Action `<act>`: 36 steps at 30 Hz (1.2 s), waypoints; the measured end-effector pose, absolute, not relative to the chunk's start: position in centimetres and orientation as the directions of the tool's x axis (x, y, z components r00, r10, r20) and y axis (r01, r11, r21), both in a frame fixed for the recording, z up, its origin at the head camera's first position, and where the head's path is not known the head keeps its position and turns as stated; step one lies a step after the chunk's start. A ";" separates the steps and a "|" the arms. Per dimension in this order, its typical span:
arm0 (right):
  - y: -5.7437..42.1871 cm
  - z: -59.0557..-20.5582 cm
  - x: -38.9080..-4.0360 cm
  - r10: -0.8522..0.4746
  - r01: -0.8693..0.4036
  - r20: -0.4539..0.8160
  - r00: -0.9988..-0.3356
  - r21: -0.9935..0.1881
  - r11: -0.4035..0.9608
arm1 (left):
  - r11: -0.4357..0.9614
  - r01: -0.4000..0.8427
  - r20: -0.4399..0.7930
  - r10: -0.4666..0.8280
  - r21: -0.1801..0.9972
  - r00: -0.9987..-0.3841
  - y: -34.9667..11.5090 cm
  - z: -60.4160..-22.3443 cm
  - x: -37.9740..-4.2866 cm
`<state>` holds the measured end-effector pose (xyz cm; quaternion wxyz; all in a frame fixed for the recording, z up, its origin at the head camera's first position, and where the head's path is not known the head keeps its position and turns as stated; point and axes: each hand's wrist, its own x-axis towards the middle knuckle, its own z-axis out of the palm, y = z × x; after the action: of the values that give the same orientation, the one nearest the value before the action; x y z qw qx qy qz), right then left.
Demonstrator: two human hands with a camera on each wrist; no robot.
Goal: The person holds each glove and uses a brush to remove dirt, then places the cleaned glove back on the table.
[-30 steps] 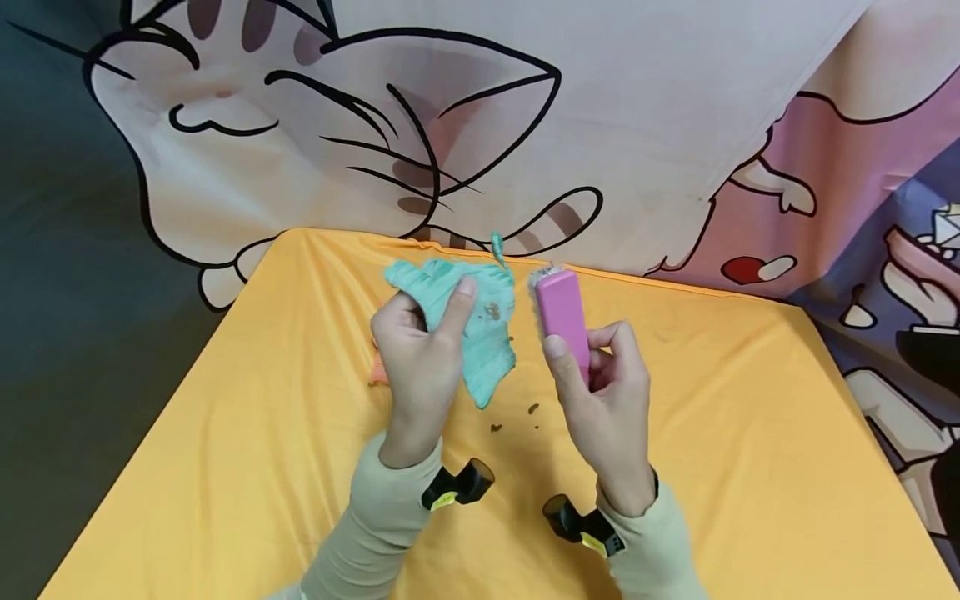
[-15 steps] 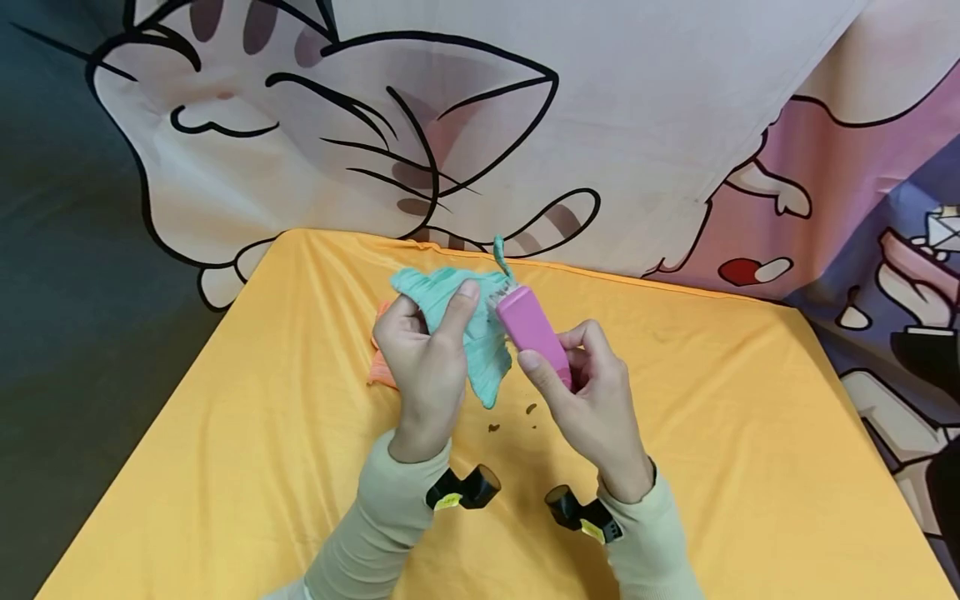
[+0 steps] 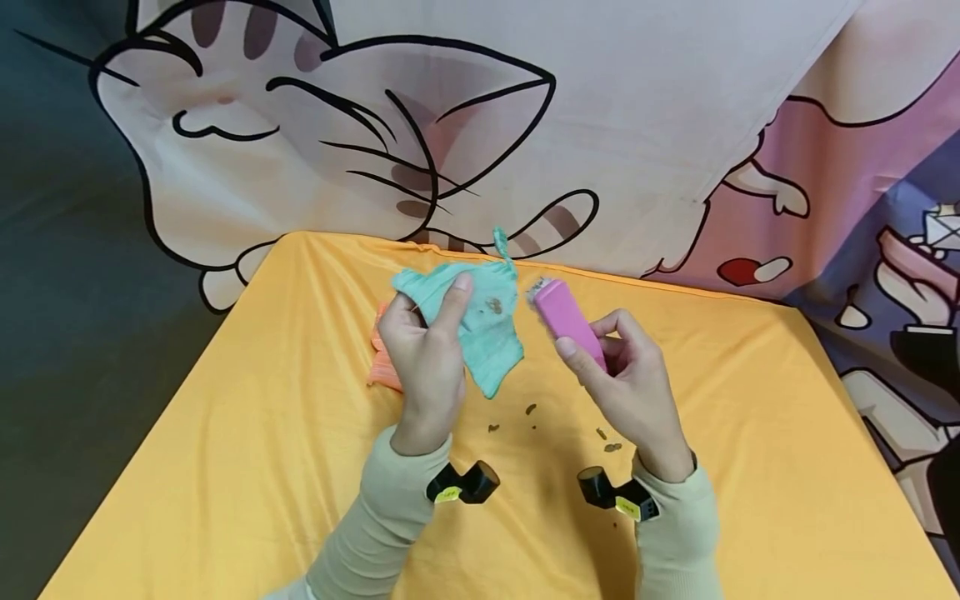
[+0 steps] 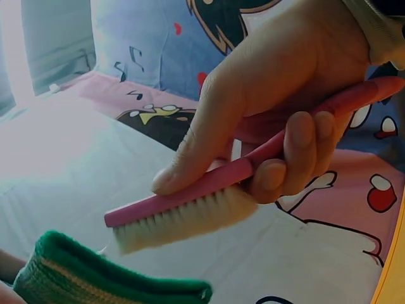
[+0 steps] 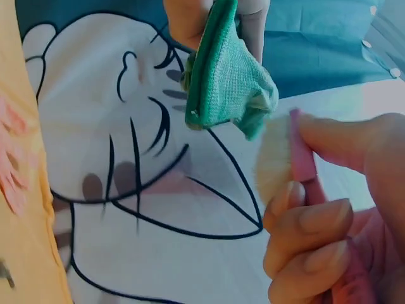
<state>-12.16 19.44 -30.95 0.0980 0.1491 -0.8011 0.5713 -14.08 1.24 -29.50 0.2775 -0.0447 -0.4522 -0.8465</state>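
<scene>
In the head view my left hand (image 3: 426,362) pinches a teal knit cloth (image 3: 491,346) by its left side, thumb on top. A loop sticks up from the cloth's far corner, and a brown patch marks its face. My right hand (image 3: 637,387) grips a pink brush (image 3: 568,321) just right of the cloth, with a gap between bristles and cloth. Seen from the left wrist, the brush (image 4: 190,193) has pale, soft bristles and a long handle, the thumb lying along its back. The right wrist view shows the cloth (image 5: 231,88) hanging beyond the bristles.
A yellow cloth (image 3: 247,467) covers the table. An orange textile (image 3: 384,371) lies partly hidden behind my left hand. Several small brown bits (image 3: 612,447) are scattered on the yellow cloth below my hands. A cartoon-printed sheet (image 3: 637,150) rises behind the table's far edge.
The brush moved left over the teal cloth, covering the brown patch, then drew back right. More brown bits show near my right wrist, where the arm was before.
</scene>
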 end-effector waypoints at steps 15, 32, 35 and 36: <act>18.9 -31.1 -12.4 -0.416 -0.041 0.234 -0.879 -0.905 -0.424 | -0.537 -0.002 0.089 0.144 0.843 -0.986 1.5 -29.8 -14.7; 18.9 -31.6 -12.9 -0.301 0.065 0.114 -0.947 -0.848 -0.526 | 0.205 -0.066 -0.096 0.144 0.977 -0.985 3.0 -32.4 -16.1; 18.8 -31.9 -13.1 -0.313 0.075 0.118 -0.943 -0.838 -0.541 | 0.367 -0.029 -0.088 0.145 0.930 -0.986 3.5 -32.6 -15.7; 18.8 -32.1 -13.2 -0.330 0.079 0.126 -0.936 -0.835 -0.544 | 0.392 0.006 -0.055 0.144 0.920 -0.988 3.6 -32.7 -15.5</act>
<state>-13.15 18.77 -32.08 -0.1178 0.1352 -0.4628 0.8682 -15.52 3.63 -32.66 -0.0630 -0.0450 -0.8319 -0.5496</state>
